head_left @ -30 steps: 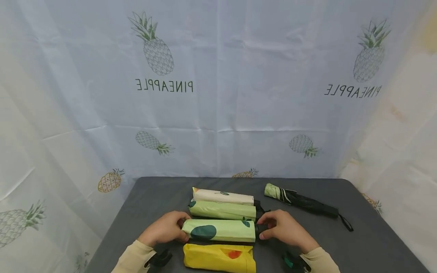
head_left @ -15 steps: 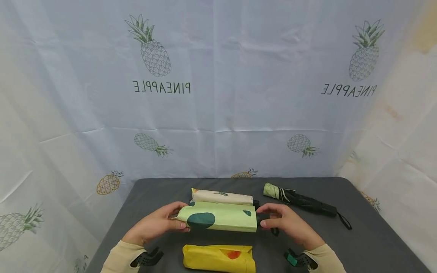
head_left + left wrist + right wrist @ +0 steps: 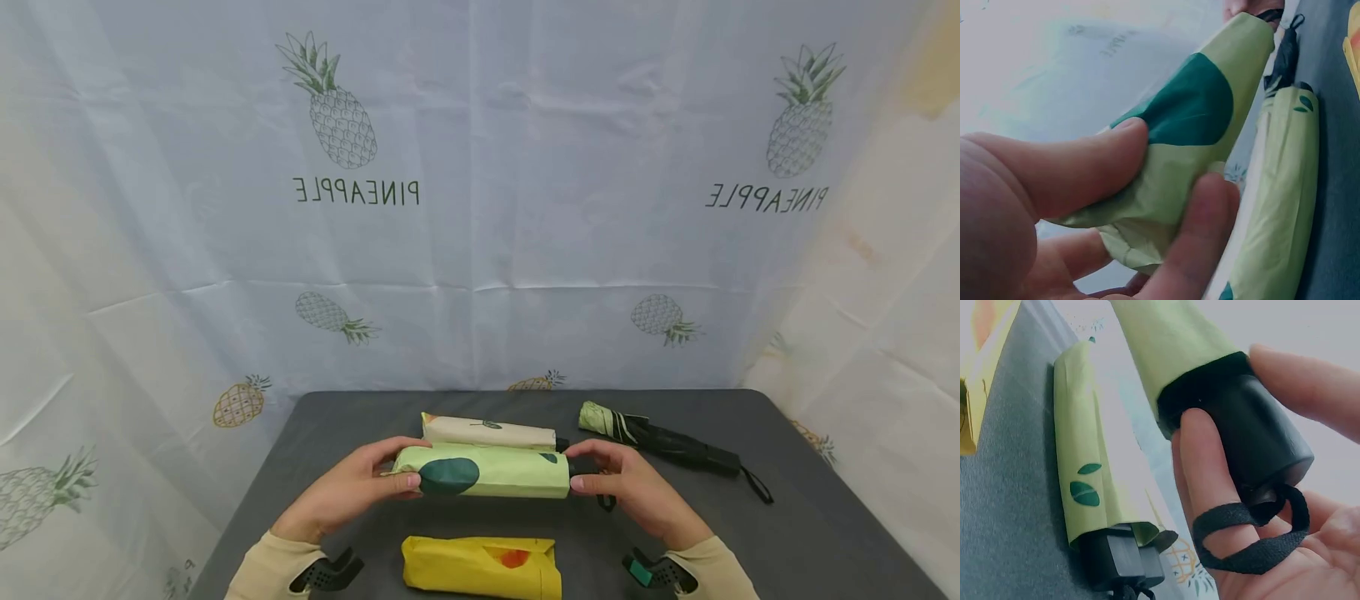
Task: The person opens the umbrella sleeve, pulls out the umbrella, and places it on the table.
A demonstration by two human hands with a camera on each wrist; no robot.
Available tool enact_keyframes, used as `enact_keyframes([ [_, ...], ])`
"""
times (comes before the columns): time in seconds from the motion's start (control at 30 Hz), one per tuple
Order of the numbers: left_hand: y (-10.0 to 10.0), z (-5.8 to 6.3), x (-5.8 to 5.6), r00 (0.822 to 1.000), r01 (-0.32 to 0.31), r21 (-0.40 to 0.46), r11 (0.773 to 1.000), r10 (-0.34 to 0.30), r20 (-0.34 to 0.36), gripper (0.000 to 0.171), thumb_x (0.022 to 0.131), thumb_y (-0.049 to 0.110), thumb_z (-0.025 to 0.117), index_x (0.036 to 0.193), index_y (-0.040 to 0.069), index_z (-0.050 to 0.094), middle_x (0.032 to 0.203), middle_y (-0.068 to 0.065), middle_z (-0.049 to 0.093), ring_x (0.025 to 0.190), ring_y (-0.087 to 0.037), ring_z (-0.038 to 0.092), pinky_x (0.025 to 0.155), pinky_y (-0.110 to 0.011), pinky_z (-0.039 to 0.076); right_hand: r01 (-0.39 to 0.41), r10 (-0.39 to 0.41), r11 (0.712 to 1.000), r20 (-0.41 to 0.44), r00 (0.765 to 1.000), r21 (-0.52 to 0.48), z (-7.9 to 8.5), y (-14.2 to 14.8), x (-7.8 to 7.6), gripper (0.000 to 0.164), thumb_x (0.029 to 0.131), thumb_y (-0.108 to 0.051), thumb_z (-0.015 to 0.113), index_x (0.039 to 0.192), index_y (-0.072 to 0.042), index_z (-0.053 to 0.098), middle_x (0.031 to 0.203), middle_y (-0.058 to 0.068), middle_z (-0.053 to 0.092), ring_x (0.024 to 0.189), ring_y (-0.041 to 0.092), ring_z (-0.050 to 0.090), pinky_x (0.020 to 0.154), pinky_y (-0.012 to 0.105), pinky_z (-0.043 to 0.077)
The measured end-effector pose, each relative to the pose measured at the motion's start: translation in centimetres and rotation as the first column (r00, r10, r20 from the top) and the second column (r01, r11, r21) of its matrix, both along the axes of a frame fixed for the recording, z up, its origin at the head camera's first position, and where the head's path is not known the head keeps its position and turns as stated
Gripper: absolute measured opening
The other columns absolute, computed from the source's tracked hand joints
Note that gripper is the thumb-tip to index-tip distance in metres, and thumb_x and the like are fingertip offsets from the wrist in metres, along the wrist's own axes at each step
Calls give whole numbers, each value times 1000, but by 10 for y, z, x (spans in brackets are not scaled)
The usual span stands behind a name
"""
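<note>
A folded light green umbrella (image 3: 517, 473) with a dark green patch is held level above the table, crosswise. My left hand (image 3: 341, 492) pinches its left end; the left wrist view shows the thumb (image 3: 1104, 156) on the cloth and fingers underneath. My right hand (image 3: 641, 492) grips its black handle (image 3: 1247, 431), with the wrist strap (image 3: 1254, 562) looped by the fingers. Below it, a second light green umbrella (image 3: 1085, 444) lies on the table, mostly hidden in the head view. Behind lies a cream umbrella (image 3: 487, 431) with a leaf print.
Near the front of the dark grey table (image 3: 337, 425) lies a yellow folded umbrella (image 3: 465, 562) with an orange-red spot. At the back right, a black and green umbrella (image 3: 675, 446) lies slanted. A pineapple-print curtain (image 3: 525, 208) hangs behind and at both sides.
Both hands have raised the light green umbrella and moved it away from me, from beside the yellow one to over the second green one. The umbrellas on the table look unmoved.
</note>
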State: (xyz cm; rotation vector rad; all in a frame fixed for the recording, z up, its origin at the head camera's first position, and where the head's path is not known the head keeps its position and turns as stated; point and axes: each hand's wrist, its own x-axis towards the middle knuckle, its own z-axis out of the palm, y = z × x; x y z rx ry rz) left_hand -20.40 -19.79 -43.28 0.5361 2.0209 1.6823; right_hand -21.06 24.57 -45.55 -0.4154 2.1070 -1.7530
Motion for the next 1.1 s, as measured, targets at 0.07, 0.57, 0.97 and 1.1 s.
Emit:
enact_keyframes([
  [0.07, 1, 1, 1, 1000, -18, 15, 1000, 18, 8, 66, 106, 23, 72, 163, 3, 44, 151, -23, 55, 123, -30, 72, 108, -48, 62, -2, 2, 1000, -4, 1000, -19, 0, -1, 0, 49, 105, -19, 73, 146, 3, 58, 130, 9, 69, 115, 23, 72, 101, 36, 63],
  [0.57, 11, 3, 2, 997, -77, 58, 995, 75, 29, 69, 106, 21, 74, 163, 0, 43, 153, -22, 54, 124, -20, 71, 110, -51, 60, 45, -46, 996, -3, 999, -71, 5, -2, 2, 47, 108, -21, 70, 146, 4, 59, 127, 4, 74, 111, 15, 76, 101, 34, 65],
  [0.97, 15, 5, 5, 994, -104, 71, 992, 100, 50, 69, 105, 21, 75, 163, 1, 44, 156, -26, 48, 125, -23, 70, 112, -55, 59, 40, -43, 992, -22, 999, -120, 3, 6, 1, 37, 111, -17, 64, 144, -1, 59, 131, 2, 68, 116, 15, 73, 105, 35, 64],
  [1.1, 13, 6, 5, 994, -105, 73, 992, 101, 51, 70, 105, 20, 74, 164, 0, 42, 156, -26, 48, 125, -23, 70, 112, -55, 59, 44, -44, 989, 4, 999, -144, 4, 5, 1, 31, 109, -14, 67, 138, -6, 62, 126, 1, 70, 114, 16, 75, 104, 35, 64],
])
